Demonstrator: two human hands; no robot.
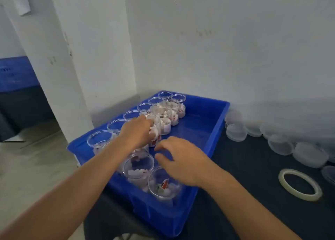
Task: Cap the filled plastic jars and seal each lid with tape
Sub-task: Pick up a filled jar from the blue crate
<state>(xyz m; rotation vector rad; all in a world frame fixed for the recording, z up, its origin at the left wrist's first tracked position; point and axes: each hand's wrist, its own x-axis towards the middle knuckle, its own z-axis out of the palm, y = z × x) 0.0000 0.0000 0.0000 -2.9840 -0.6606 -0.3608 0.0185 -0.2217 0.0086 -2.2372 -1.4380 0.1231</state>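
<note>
A blue plastic crate (pixel 213 123) on the dark table holds several clear, uncapped jars filled with white and red packets. My left hand (pixel 136 131) reaches into the crate and its fingers curl around the rim of one filled jar (pixel 157 131) in the middle row. My right hand (pixel 179 160) hovers just right of it with fingers loosely bent, holding nothing. Two more filled jars (pixel 138 167) (pixel 163 185) stand at the crate's near end, below my hands. A roll of clear tape (pixel 300 184) lies flat on the table to the right.
Several translucent lids (pixel 236 132) lie in a loose row along the wall on the right of the table. The right half of the crate floor is bare. A white pillar (pixel 81 58) stands left of the crate, with a blue bin (pixel 16 73) beyond.
</note>
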